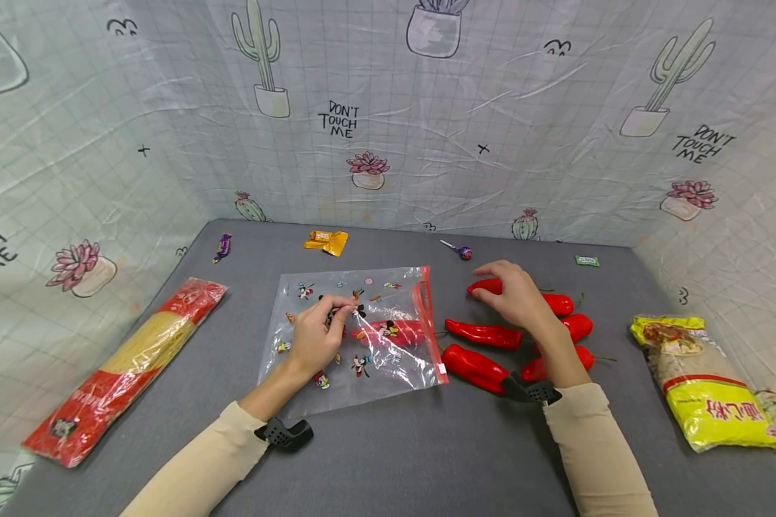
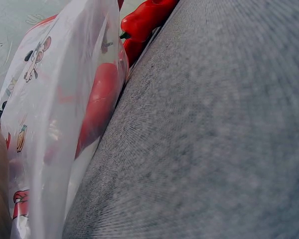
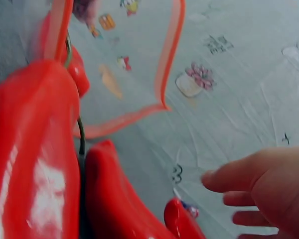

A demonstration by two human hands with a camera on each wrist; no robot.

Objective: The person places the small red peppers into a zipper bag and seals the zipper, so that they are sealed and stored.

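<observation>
L hand (image 1: 317, 334) pinches zip bag (image 1: 378, 377) on bench (image 1: 375, 467), 1 red pepper (image 1: 397, 332) inside; R hand (image 1: 520, 294), fingers apart, at far pepper (image 1: 485, 286), contact unclear; if L pinch slips, bag mouth (image 1: 429, 316) prob. sags shut.

1. Zip bag (image 1: 378, 373), 7 o'clock in the head view: thin, clear plastic film, shiny and creased; red plastic edging (image 1: 435, 352) along its 3 o'clock side.
2. Red peppers (image 1: 475, 368), 4 o'clock: smooth, highly glossy skins with bright highlights.
3. Noodle packet (image 1: 129, 370), 8 o'clock: slick, shiny plastic film, wrinkled.
4. Yellow packet (image 1: 708, 384), farther out at 4 o'clock: glossy, crinkled plastic.
5. Tabletop (image 1: 394, 459), 6 o'clock: matt, with a fine cloth-like weave up close.
6. Backdrop (image 1: 427, 108), 12 o'clock: thin, creased sheeting, softly sheened; plastic or cloth, I cannot tell.
7. Sleeves (image 1: 197, 459), 4 and 8 o'clock: matt, smooth cloth.
</observation>
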